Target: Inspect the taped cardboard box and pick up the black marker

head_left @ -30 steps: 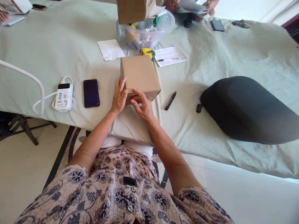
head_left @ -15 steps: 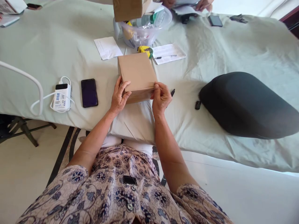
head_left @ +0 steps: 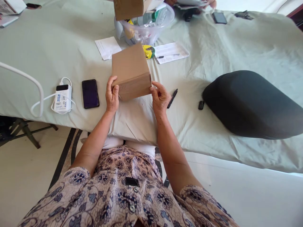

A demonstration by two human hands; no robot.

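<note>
A closed brown cardboard box [head_left: 131,64] is tilted above the cloth in front of me, its top and near side showing. My left hand [head_left: 112,96] grips its left near edge, thumb on the near side and fingers round the left side. At the right near corner, my right hand [head_left: 161,97] has thumb and forefinger tips against the edge, the other fingers curled. Just right of that hand lies a black marker pen [head_left: 172,98]. Beyond the box sits a yellow and green tape measure [head_left: 148,51], partly hidden by it.
A clear plastic basket [head_left: 144,33] of bottles stands behind, with another carton [head_left: 129,9] over it. Left are a phone [head_left: 90,94] and a white power bank [head_left: 62,99] with cable. Right lies a large black rounded object [head_left: 253,105]. Another person's hand [head_left: 211,3] is at the far edge.
The box has turned and tipped, with its far end swung left and more of its near side showing. My left hand has shifted left with it; the right hand has moved slightly left.
</note>
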